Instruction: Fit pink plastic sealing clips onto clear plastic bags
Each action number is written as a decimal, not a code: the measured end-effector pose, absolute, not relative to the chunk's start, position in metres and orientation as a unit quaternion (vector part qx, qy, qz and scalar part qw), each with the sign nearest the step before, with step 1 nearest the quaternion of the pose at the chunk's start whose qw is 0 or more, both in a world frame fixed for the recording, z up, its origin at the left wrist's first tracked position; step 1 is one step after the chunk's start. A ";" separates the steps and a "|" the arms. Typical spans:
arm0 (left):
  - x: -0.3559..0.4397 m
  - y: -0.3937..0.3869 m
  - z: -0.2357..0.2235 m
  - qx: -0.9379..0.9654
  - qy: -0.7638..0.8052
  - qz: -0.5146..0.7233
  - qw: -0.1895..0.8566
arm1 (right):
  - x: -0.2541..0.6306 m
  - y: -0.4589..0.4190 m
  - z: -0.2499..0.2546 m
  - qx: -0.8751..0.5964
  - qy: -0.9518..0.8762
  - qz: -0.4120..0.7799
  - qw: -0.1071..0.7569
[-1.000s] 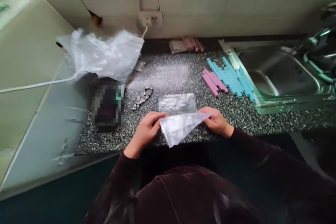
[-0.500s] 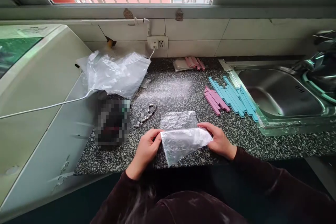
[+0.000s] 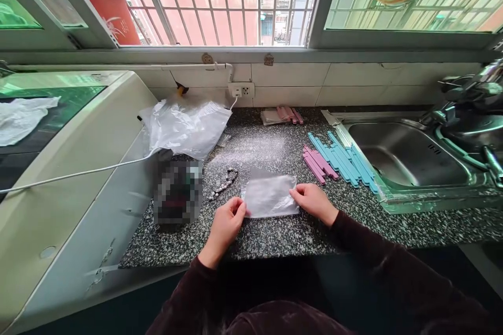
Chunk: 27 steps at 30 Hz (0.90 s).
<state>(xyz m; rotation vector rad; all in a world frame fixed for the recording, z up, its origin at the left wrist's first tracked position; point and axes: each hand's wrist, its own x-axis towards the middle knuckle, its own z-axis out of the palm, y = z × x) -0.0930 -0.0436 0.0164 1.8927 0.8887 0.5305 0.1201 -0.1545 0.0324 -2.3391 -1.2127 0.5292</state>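
A clear plastic bag (image 3: 271, 199) lies folded over near the front of the speckled counter (image 3: 176, 243). Thumb and fingers of my left hand (image 3: 228, 222) pinch its left edge. At the right edge, my right hand (image 3: 314, 201) pinches it the same way. A darker, see-through part sticks out beyond the fold at the back. Just left of the bag, a beaded bracelet (image 3: 223, 184) rests on the stone, touched by neither hand.
Pink strips (image 3: 319, 165) and blue strips (image 3: 343, 159) lie right of my hands, beside the steel sink (image 3: 393, 159). A heap of clear plastic bags (image 3: 184, 125) sits back left, above a blurred dark object (image 3: 177, 191). More pink strips (image 3: 290, 114) lie near the wall.
The bag's near flap, which hung toward me, is now folded back and lies flatter over the rest. My right hand has moved a little left. The view has tilted up.
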 end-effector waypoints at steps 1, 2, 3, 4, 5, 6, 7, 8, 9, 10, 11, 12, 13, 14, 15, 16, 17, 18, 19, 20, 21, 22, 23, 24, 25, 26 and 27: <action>-0.094 -0.044 0.015 0.778 0.356 0.221 0.467 | 0.119 -0.155 0.034 -0.847 -0.441 0.193 0.227; -0.095 -0.045 0.014 0.783 0.350 0.226 0.461 | 0.119 -0.157 0.035 -0.843 -0.445 0.193 0.235; -0.096 -0.045 0.012 0.787 0.346 0.231 0.455 | 0.118 -0.160 0.036 -0.837 -0.450 0.192 0.245; -0.097 -0.046 0.011 0.790 0.344 0.236 0.448 | 0.117 -0.165 0.036 -0.833 -0.455 0.187 0.252; -0.098 -0.046 0.010 0.793 0.344 0.239 0.442 | 0.116 -0.170 0.036 -0.831 -0.461 0.179 0.256; -0.099 -0.046 0.009 0.796 0.344 0.241 0.436 | 0.114 -0.176 0.035 -0.832 -0.465 0.164 0.255; -0.099 -0.046 0.008 0.799 0.344 0.241 0.430 | 0.111 -0.182 0.034 -0.833 -0.470 0.148 0.253; -0.099 -0.046 0.008 0.802 0.343 0.242 0.425 | 0.108 -0.187 0.032 -0.831 -0.480 0.131 0.251; -0.099 -0.046 0.008 0.805 0.343 0.241 0.421 | 0.105 -0.193 0.030 -0.828 -0.489 0.110 0.251; -0.098 -0.046 0.008 0.807 0.343 0.240 0.416 | 0.102 -0.197 0.027 -0.826 -0.498 0.090 0.250; -0.098 -0.046 0.008 0.809 0.344 0.240 0.411 | 0.099 -0.199 0.025 -0.824 -0.504 0.072 0.248; -0.098 -0.046 0.008 0.812 0.345 0.239 0.407 | 0.096 -0.201 0.022 -0.824 -0.507 0.058 0.246; -0.098 -0.047 0.008 0.814 0.346 0.239 0.401 | 0.094 -0.201 0.020 -0.824 -0.509 0.048 0.244; -0.099 -0.047 0.008 0.816 0.347 0.242 0.394 | 0.093 -0.201 0.018 -0.824 -0.510 0.042 0.243; -0.099 -0.048 0.007 0.818 0.347 0.247 0.387 | 0.092 -0.200 0.016 -0.823 -0.512 0.038 0.243; -0.100 -0.050 0.007 0.819 0.347 0.255 0.379 | 0.092 -0.199 0.015 -0.822 -0.514 0.036 0.243; -0.101 -0.051 0.006 0.819 0.349 0.266 0.371 | 0.092 -0.198 0.015 -0.821 -0.516 0.035 0.243; -0.102 -0.053 0.004 0.817 0.352 0.278 0.363 | 0.092 -0.198 0.015 -0.819 -0.518 0.034 0.243; -0.103 -0.054 0.003 0.815 0.355 0.288 0.355 | 0.093 -0.197 0.015 -0.818 -0.521 0.033 0.243; -0.104 -0.056 0.001 0.814 0.359 0.295 0.349 | 0.093 -0.197 0.015 -0.816 -0.524 0.031 0.243; -0.104 -0.057 -0.001 0.815 0.361 0.300 0.341 | 0.094 -0.197 0.016 -0.813 -0.528 0.028 0.243; -0.105 -0.059 -0.003 0.817 0.362 0.304 0.331 | 0.094 -0.197 0.016 -0.811 -0.533 0.025 0.242; -0.106 -0.060 -0.005 0.821 0.361 0.307 0.319 | 0.094 -0.198 0.017 -0.808 -0.537 0.022 0.239; -0.106 -0.060 -0.006 0.826 0.359 0.311 0.304 | 0.094 -0.198 0.018 -0.807 -0.541 0.021 0.235; -0.107 -0.061 -0.008 0.832 0.356 0.315 0.287 | 0.094 -0.198 0.019 -0.808 -0.543 0.020 0.230; -0.107 -0.061 -0.009 0.838 0.353 0.318 0.268 | 0.093 -0.199 0.019 -0.808 -0.544 0.020 0.225; -0.108 -0.062 -0.009 0.846 0.348 0.317 0.249 | 0.093 -0.200 0.019 -0.808 -0.546 0.021 0.221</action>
